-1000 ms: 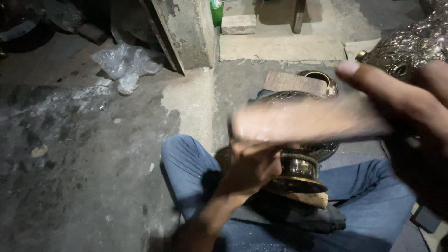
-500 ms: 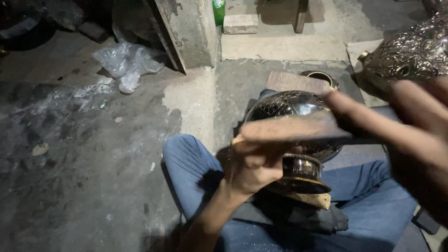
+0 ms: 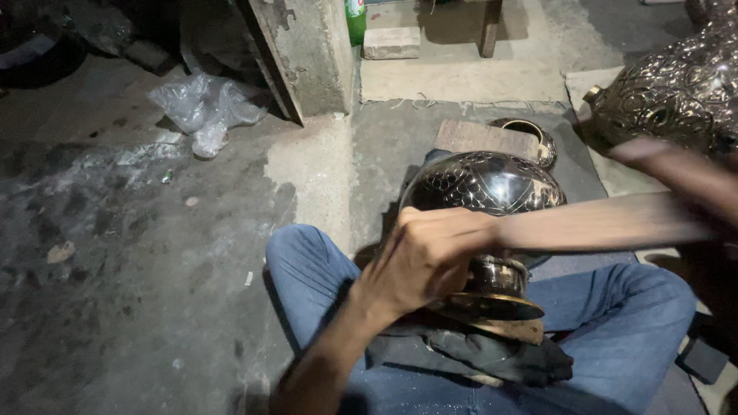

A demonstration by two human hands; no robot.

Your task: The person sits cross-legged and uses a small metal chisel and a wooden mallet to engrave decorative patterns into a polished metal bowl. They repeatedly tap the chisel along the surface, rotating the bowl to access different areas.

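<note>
Two hands (image 3: 427, 257) on wooden stick (image 3: 607, 221)

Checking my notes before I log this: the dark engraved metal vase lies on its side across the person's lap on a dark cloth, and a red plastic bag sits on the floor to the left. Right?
Not quite. The head view shows the plastic bag is clear, not red. The rest holds: the engraved metal vase lies on its side across the lap on a dark cloth.

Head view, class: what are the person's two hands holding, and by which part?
A flat wooden stick, laid across an engraved metal vase. The left hand grips its near end; the blurred right hand is at its far end.
</note>
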